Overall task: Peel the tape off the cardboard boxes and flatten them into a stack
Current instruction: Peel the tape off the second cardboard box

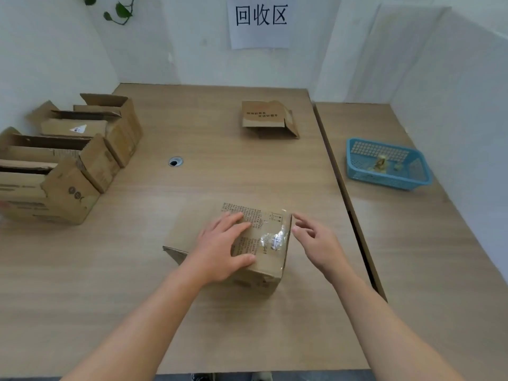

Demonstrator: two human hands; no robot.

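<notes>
Left hand lay flat, fingers straight, pressing the printed brown cardboard box at the front middle of the wooden table, right hand open and empty just beside its right edge; I'd pin firmly and pick the crinkled clear tape up from a corner, pulling low.

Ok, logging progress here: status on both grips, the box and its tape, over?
Left grip open, pressing flat on box. Right grip open beside box's right edge, holding nothing. Tape on box, crinkled, not yet peeled. Nothing blocking.
</notes>
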